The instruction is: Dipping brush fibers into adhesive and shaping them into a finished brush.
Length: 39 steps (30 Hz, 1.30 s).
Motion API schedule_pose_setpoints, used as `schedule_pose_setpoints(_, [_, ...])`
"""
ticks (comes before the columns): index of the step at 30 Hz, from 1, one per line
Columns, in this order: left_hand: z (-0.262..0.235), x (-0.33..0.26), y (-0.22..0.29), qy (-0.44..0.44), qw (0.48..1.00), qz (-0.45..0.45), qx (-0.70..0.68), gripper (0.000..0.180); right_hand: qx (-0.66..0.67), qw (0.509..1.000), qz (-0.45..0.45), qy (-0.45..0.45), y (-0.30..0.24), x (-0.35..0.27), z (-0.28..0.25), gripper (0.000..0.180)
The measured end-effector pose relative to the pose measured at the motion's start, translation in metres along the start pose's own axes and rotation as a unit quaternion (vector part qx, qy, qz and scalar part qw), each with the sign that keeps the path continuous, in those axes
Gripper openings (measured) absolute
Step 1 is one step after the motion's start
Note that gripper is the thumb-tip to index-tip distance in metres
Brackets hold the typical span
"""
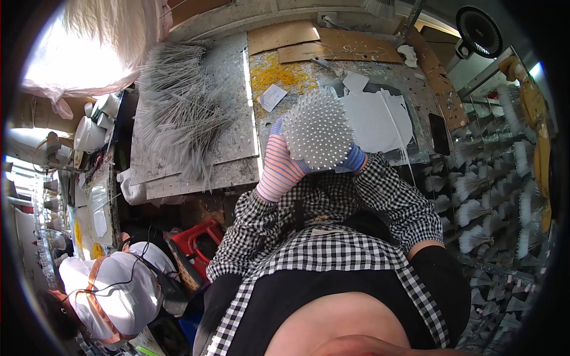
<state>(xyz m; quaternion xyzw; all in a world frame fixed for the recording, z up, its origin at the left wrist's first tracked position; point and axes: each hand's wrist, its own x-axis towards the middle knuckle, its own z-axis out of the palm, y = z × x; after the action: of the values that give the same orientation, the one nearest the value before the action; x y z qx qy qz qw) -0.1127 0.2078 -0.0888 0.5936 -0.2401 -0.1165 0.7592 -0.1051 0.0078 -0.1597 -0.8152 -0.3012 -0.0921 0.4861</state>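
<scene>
I hold a white round bundle of thin sticks, its dotted end face turned toward the camera, between both gloved hands above the workbench. My left hand, in a pink-and-blue striped glove, wraps the bundle's left side. My right hand, in a blue-tipped glove, grips its lower right edge and is mostly hidden behind it. Both checked sleeves rise from the lower middle.
A large heap of loose grey-white sticks lies on the bench's left. Yellow rubber bands, paper scraps and cardboard lie behind the bundle. Racks of finished white tufts stand right. Another person in a white cap sits lower left. A red stool is below.
</scene>
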Motion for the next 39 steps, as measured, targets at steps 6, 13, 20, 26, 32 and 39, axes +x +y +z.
schedule_pose_setpoints(6, [0.001, -0.032, -0.006, 0.123, 0.991, -0.032, -0.044, 0.055, 0.416, 0.896, 0.087, 0.13, 0.027, 0.003, 0.005, 0.037])
schedule_pose_setpoints(13, [0.025, -0.028, -0.038, -0.05, 0.772, -0.256, -0.58, 0.06, -0.127, 0.944, -0.206, 0.224, -0.015, 0.026, -0.028, 0.025])
schedule_pose_setpoints(20, [0.041, -0.001, -0.019, -0.193, 0.708, -0.244, -0.634, 0.061, -0.345, 0.865, -0.337, 0.137, -0.056, 0.042, -0.119, 0.042])
schedule_pose_setpoints(26, [0.018, 0.034, 0.002, -0.083, 0.921, -0.233, -0.302, 0.056, -0.133, 0.978, -0.018, 0.162, -0.109, 0.012, -0.127, 0.033])
schedule_pose_setpoints(32, [-0.014, 0.057, -0.004, -0.002, 0.978, -0.174, -0.112, 0.04, -0.05, 0.984, 0.165, 0.046, -0.135, -0.005, -0.098, 0.024])
schedule_pose_setpoints(39, [-0.014, 0.072, 0.001, 0.043, 0.987, -0.15, -0.042, 0.037, -0.055, 0.977, 0.204, -0.023, -0.119, 0.008, -0.081, 0.028])
